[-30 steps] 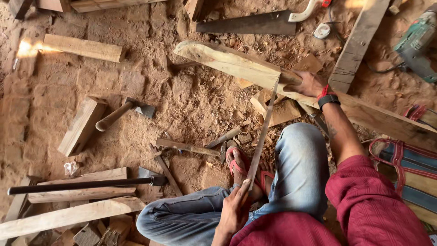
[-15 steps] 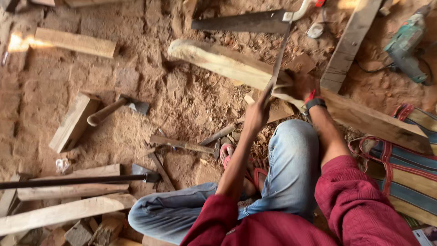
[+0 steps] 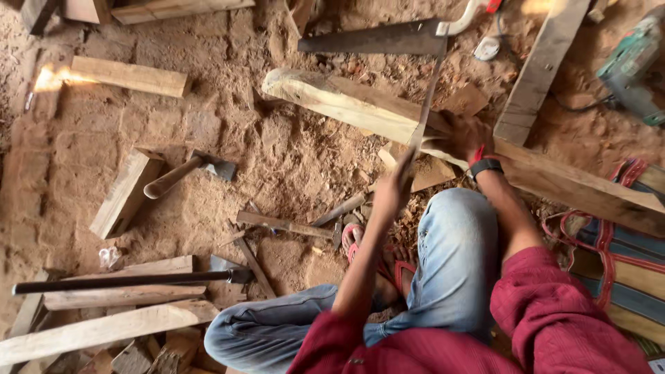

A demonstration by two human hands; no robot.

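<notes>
Above the dirt floor, lifts the left hand (image 3: 393,188), closed round the thin long blade (image 3: 424,104), from beside the knee up to the pale wooden beam (image 3: 339,104) lying aslant, keeps the right hand (image 3: 463,135) clamped on it, apparently readies a stroke.
</notes>
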